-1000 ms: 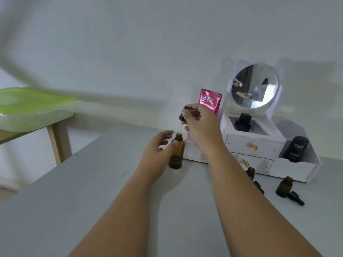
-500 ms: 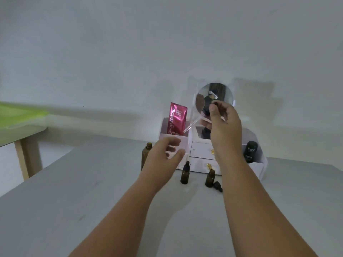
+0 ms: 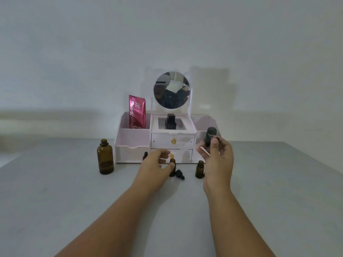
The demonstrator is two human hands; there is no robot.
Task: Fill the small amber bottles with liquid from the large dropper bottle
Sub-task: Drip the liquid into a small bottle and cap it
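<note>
The large amber bottle (image 3: pixel 104 158) stands uncapped on the grey table (image 3: pixel 55 201), to the left. My left hand (image 3: pixel 155 168) curls around a small amber bottle (image 3: pixel 172 171) in front of the organizer, with the thumb on its front. My right hand (image 3: pixel 218 160) pinches the dropper (image 3: pixel 201 147) from the large bottle, and its clear pipette points left, above and to the right of that small bottle. A second small amber bottle (image 3: pixel 199 169) stands uncapped just left of my right hand. A third small bottle (image 3: pixel 145 155), with a black cap, peeks out behind my left hand.
A loose black dropper cap (image 3: pixel 180 174) lies between the two front small bottles. Behind them stands a white drawer organizer (image 3: pixel 133 151) with a round mirror (image 3: pixel 171 89), a pink sachet (image 3: pixel 137 112) and a black tube (image 3: pixel 211 135). A wall rises behind the table.
My right hand came down and to the right with the dropper. My left hand left the large bottle and reached forward to the small bottle. The view shifted, so the large bottle now stands alone at the left.
</note>
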